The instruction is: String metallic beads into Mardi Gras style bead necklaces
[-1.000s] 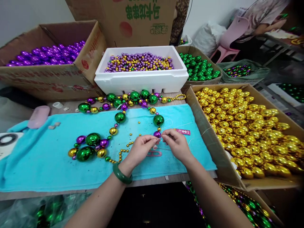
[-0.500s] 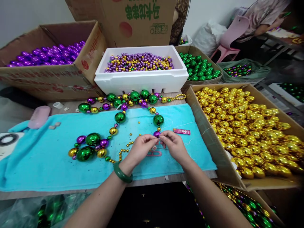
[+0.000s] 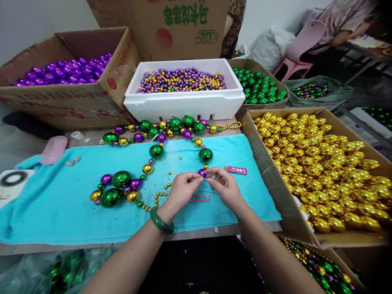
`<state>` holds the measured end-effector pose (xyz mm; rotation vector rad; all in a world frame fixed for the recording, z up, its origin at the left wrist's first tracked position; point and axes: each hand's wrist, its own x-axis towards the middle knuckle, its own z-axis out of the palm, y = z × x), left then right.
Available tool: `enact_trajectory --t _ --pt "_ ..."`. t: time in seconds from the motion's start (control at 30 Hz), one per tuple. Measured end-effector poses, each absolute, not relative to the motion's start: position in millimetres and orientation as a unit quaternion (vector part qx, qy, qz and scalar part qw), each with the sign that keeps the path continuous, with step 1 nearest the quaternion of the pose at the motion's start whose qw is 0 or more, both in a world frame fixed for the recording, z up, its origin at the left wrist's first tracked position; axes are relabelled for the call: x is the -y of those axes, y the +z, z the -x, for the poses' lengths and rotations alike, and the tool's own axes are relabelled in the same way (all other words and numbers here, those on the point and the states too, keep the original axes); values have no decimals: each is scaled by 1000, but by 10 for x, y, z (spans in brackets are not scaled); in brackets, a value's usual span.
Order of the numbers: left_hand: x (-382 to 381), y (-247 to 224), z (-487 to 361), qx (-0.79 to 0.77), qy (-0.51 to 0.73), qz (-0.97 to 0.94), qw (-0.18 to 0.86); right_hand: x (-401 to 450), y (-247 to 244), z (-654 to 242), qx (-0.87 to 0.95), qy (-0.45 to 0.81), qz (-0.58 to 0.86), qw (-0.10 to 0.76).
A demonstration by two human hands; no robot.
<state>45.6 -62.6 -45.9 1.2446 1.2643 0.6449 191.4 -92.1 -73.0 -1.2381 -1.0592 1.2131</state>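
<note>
Just below a purple bead [image 3: 202,173] at the end of a strand, my two hands meet with fingertips pinched. My left hand [image 3: 183,191], below which a green bangle circles the wrist, is closed on a thin white thread. My right hand [image 3: 226,188] pinches the same thread close to the bead; the fingertips hide most of it. The strand carries large green beads [image 3: 205,155] and smaller gold and purple ones, and runs back across the blue towel [image 3: 122,228]. A pink paperclip-shaped piece [image 3: 199,198] lies under my hands, and a small magenta packet [image 3: 236,170] beyond the right one.
A white foam box [image 3: 183,105] of small beads stands at the back. Cardboard boxes hold purple beads [image 3: 65,71], green beads [image 3: 260,86] and gold beads [image 3: 333,171]. At left lie a pink dish [image 3: 53,150] and a roll of tape [image 3: 14,178]. Another person [image 3: 344,24] sits far right.
My right fingers have shifted slightly and spread a little from the left ones; the small thread loop below the hands no longer shows. The view has moved slightly left.
</note>
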Motion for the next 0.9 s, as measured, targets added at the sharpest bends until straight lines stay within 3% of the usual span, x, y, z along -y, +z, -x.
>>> enact_trajectory --t 0.23,0.57,0.67,0.9 --pt "634 -422 -453 -512 243 -500 655 905 -781 -1979 508 504 471 516" --pt "629 -409 -465 -507 229 -513 654 957 -791 -2002 573 403 523 485" --pt "656 -422 -489 -500 250 -583 589 982 -831 -1972 600 359 540 468" --pt "707 -534 -496 -441 259 -814 276 1004 -885 -1922 605 300 580 456"
